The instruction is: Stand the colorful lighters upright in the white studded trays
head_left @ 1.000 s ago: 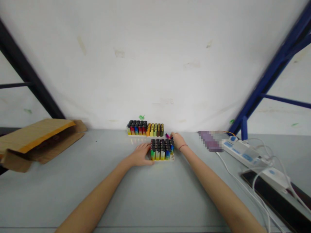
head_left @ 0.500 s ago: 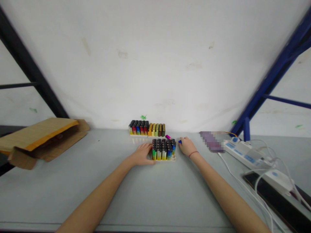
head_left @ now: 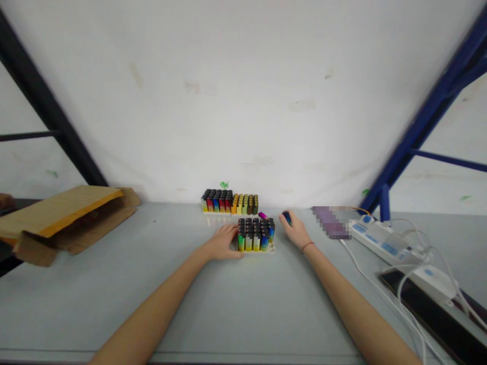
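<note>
My left hand [head_left: 221,243] steadies a white tray [head_left: 254,252] from its left side, thumb along the front and fingers at the back corner. Upright lighters [head_left: 253,238] with black tops and green, yellow and blue bodies fill most of it. Some slots show at the front right corner. Just right of the tray, my right hand [head_left: 296,232] is closed on a blue lighter [head_left: 287,218] with a dark end, held tilted above the table. A magenta lighter [head_left: 263,215] lies on the table behind the tray.
Against the wall stand a black-topped lighter block [head_left: 216,202] and a yellow-to-brown block [head_left: 245,204]. An open cardboard box [head_left: 76,213] lies left. At right are a power strip [head_left: 380,238], white cables [head_left: 365,274] and a dark phone-like slab [head_left: 429,309]. Part of another hand [head_left: 5,201] shows far left.
My right hand has lifted slightly off the table, and more of the blue lighter now shows in it. My left hand stays on the tray. Another hand has appeared at the left edge.
</note>
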Available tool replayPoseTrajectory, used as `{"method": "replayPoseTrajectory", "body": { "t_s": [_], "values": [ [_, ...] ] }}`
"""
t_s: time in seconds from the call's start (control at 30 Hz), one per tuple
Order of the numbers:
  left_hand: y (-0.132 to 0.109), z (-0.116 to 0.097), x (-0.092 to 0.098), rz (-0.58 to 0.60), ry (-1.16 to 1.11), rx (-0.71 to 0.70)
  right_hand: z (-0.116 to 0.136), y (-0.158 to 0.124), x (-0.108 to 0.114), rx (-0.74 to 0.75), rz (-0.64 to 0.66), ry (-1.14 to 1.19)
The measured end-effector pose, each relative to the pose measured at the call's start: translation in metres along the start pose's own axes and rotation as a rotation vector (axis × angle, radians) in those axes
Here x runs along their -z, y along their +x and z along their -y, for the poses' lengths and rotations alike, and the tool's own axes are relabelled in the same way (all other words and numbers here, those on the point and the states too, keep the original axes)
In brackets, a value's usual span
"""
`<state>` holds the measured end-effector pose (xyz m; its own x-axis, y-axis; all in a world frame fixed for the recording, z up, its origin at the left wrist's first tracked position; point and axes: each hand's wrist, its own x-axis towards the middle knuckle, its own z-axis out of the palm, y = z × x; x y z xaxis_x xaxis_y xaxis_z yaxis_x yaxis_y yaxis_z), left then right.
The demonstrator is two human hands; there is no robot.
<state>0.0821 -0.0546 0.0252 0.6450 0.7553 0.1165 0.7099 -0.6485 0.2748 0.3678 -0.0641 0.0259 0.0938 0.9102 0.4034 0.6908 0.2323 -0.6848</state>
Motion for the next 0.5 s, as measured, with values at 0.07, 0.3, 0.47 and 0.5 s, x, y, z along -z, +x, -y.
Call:
{"method": "replayPoseTrajectory", "body": {
  "t_s": [0.07,0.3,0.47,0.5],
  "values": [
    [0.0,0.0,0.0,-0.003,0.001,-0.004,0.002,0.0,-0.003,-0.005,0.017,0.011],
    [0.0,-0.002,0.002,-0.004,-0.01,-0.006,0.013,-0.005,-0.008,0.03,0.032,0.105],
    [0.0,-0.001,0.002,-0.005,-0.023,0.002,0.02,-0.008,-0.01,-0.076,-0.131,0.235],
    [0.0,-0.002,0.002,-0.004,-0.025,0.002,0.02,-0.008,-0.01,-0.134,-0.133,0.285]
  ]
}}
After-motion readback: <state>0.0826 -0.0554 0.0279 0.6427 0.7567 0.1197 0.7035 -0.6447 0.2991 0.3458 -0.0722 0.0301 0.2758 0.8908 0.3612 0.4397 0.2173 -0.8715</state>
